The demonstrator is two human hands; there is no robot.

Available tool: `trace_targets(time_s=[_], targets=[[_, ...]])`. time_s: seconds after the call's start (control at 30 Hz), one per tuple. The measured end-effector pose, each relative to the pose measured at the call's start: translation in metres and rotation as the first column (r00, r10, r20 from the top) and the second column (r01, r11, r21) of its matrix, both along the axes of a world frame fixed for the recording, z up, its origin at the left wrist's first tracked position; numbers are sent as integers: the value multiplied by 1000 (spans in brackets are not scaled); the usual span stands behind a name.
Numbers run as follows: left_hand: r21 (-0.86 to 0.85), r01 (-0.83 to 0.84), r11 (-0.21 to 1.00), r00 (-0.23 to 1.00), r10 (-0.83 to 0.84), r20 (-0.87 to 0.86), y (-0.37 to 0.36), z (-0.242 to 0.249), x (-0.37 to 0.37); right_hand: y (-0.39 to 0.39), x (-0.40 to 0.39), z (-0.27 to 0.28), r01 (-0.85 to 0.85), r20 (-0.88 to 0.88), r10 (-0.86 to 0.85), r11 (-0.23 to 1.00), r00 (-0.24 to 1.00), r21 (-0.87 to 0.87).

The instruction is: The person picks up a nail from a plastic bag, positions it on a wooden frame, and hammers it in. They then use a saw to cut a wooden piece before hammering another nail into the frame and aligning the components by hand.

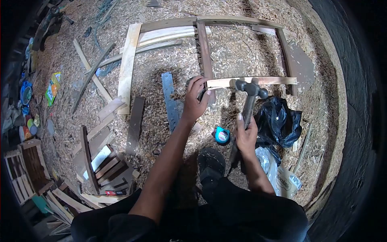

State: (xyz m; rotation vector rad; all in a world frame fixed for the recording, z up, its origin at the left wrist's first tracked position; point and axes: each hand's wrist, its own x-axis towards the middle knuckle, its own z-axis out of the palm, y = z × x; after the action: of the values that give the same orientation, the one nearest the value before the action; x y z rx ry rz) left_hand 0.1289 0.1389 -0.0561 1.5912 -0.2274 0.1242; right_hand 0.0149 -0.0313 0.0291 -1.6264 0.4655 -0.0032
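Note:
My right hand (246, 135) is wrapped round the handle of a ball-peen hammer (250, 97), whose dark metal head overlaps a light wooden strip (270, 81) in the view. That strip spans two brown uprights of a wooden frame (206, 52) lying on wood shavings. At the strip's left end, my left hand (196, 97) has its fingers bent against the joint with the middle upright; whether it pinches a small item there is hidden. A teal tape measure (221, 135) lies between my forearms. Left of my left hand is a flat bluish metal strip (169, 99).
A black plastic bag (279, 123) and clear packaging (284, 181) lie to the right. Wood offcuts (109, 169) are piled at the lower left, near a wooden crate (35, 165). Loose slats (92, 72) lie at the upper left. My shoe (211, 163) is below the tape measure.

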Motion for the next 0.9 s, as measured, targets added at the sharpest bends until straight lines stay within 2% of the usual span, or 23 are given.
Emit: trace_targets(time_s=[0.13, 0.23, 0.27, 0.3, 0.37, 0.4, 0.5, 0.53, 0.63, 0.7, 0.8, 0.9], targets=[[58, 26, 998, 1000, -26, 5, 1, -1, -3, 9, 10, -7, 155, 65, -155, 988, 986, 6], [57, 12, 998, 1000, -12, 4, 0, -4, -2, 12, -6, -8, 270, 129, -286, 954, 950, 129], [54, 6, 999, 1000, -6, 5, -1, -8, 0, 8, -17, -15, 245, 128, -256, 965, 958, 96], [35, 5, 999, 1000, -5, -4, -2, -5, 0, 3, -25, -29, 232, 157, -218, 970, 963, -77], [0, 4, 1000, 1000, -4, -28, -2, 2, -2, -5, -37, -53, 199, 188, -132, 890, 973, -409], [0, 2, 1000, 1000, -2, -21, -2, -1, -3, -7, -38, -50, 136, 54, -125, 900, 991, -415], [7, -8, 1000, 1000, 8, 9, -3, -4, -2, -11, -35, -67, 89, 151, 2, 799, 989, -595], [10, -20, 1000, 1000, 20, 22, -3, -3, -2, -6, -33, -51, 32, 128, 75, 735, 989, -677], [24, -27, 999, 999, 26, 44, -2, -2, 0, 8, -6, -3, 143, 345, 158, 698, 925, -702], [24, -26, 999, 999, 25, 39, -1, -2, -2, -3, 23, 11, 134, 360, 242, 634, 901, -761], [11, -15, 1000, 1000, 14, 20, -2, -2, -2, -30, 79, 12, 7, 234, 470, 435, 851, -901], [21, 22, 1000, 1000, -22, -5, 0, -2, -2, -45, 120, 0, -124, 87, 684, 253, 724, -959]])
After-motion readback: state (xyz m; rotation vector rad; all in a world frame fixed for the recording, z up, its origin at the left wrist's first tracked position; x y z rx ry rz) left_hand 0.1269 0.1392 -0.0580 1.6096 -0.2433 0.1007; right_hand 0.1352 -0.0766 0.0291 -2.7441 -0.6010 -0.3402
